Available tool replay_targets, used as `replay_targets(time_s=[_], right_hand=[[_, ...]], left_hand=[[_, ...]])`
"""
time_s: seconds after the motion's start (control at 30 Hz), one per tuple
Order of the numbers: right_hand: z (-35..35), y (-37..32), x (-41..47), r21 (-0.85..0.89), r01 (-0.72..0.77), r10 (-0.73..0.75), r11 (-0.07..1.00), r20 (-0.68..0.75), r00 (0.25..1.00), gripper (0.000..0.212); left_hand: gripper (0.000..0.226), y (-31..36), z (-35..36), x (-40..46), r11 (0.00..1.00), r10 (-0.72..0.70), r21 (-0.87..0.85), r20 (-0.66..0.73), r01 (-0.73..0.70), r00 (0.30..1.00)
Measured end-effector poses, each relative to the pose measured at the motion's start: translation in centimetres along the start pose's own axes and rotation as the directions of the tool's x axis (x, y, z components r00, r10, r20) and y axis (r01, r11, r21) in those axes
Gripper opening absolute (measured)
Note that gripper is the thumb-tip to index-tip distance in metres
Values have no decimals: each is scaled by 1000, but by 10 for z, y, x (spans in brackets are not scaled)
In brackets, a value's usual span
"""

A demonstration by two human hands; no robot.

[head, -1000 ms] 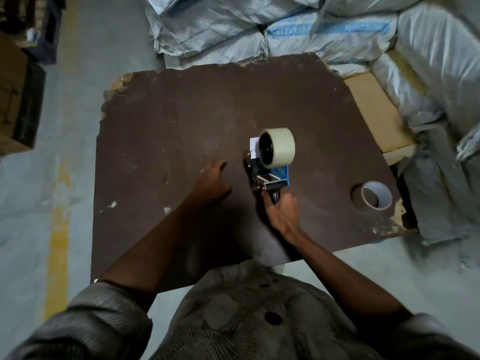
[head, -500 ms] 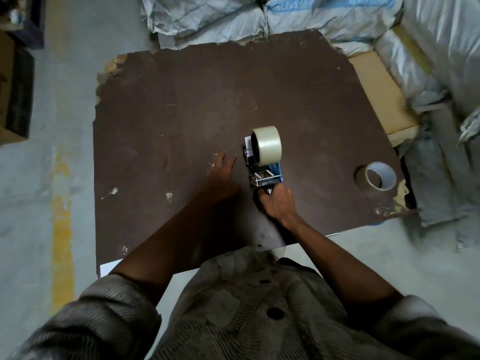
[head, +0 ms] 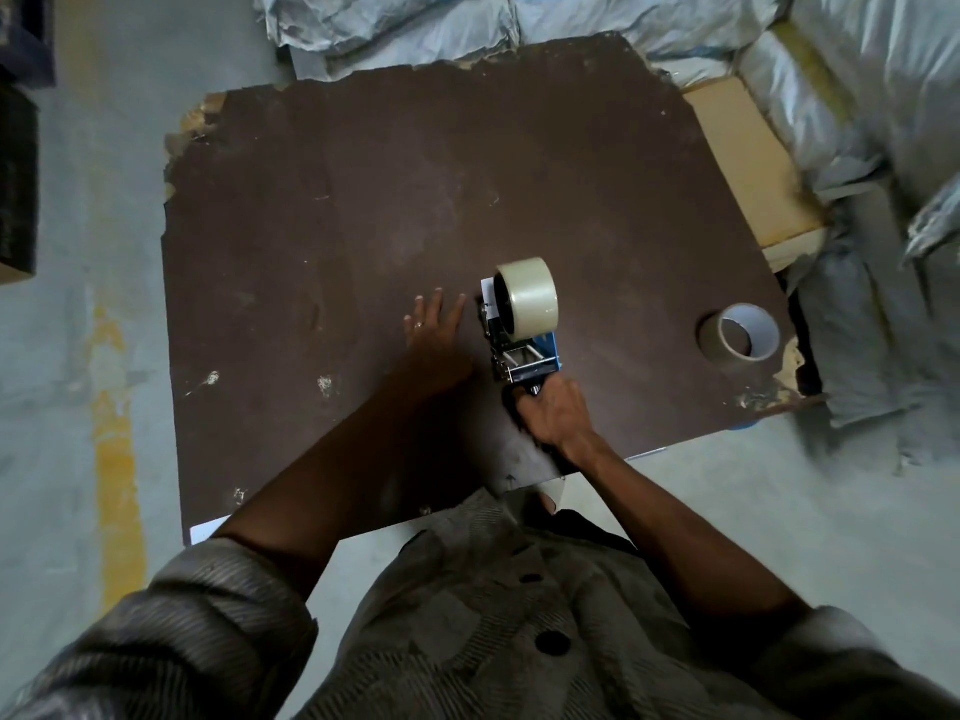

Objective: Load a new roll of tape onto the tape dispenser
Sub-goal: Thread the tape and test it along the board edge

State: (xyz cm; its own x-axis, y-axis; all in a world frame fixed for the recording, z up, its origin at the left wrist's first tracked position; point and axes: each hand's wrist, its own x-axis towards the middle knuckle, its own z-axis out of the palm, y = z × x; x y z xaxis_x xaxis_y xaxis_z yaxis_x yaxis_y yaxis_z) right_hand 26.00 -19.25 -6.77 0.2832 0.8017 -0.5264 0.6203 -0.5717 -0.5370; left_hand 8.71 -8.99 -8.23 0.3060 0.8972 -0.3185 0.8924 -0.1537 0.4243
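A blue and metal tape dispenser [head: 527, 356] stands on the dark brown board [head: 363, 210], with a pale full tape roll [head: 530, 296] mounted on its wheel. My right hand [head: 553, 413] grips the dispenser's handle from the near side. Just left of the dispenser, my left hand [head: 434, 337] lies flat on the board with its fingers straight, not touching the dispenser. A second, thin, nearly used tape roll [head: 740, 340] lies flat near the board's right edge.
White sacks [head: 395, 23] are piled behind and to the right of the board. A tan cardboard box [head: 748, 163] sits at the right rear corner. Grey floor with a yellow stripe [head: 117, 459] lies to the left, dark boxes [head: 18, 174] at the far left.
My left hand has straightened from curled fingers to lying flat on the board. The camera view has shifted, so the board sits lower in frame. The dispenser stays in my right hand.
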Motion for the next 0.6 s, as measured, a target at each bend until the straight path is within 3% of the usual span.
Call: replay_targets(time_s=[0.37,0.6], right_hand=[[1,12,-17,4,1,-1,1000,-2,1000,33],[2,19,-29,27,-14,13,1000,8,1000,26]], left_hand=[[90,-6,10,-3,992,101,69,23,-102,995],[92,-15,6,-3,991,132,3,42,-132,990]])
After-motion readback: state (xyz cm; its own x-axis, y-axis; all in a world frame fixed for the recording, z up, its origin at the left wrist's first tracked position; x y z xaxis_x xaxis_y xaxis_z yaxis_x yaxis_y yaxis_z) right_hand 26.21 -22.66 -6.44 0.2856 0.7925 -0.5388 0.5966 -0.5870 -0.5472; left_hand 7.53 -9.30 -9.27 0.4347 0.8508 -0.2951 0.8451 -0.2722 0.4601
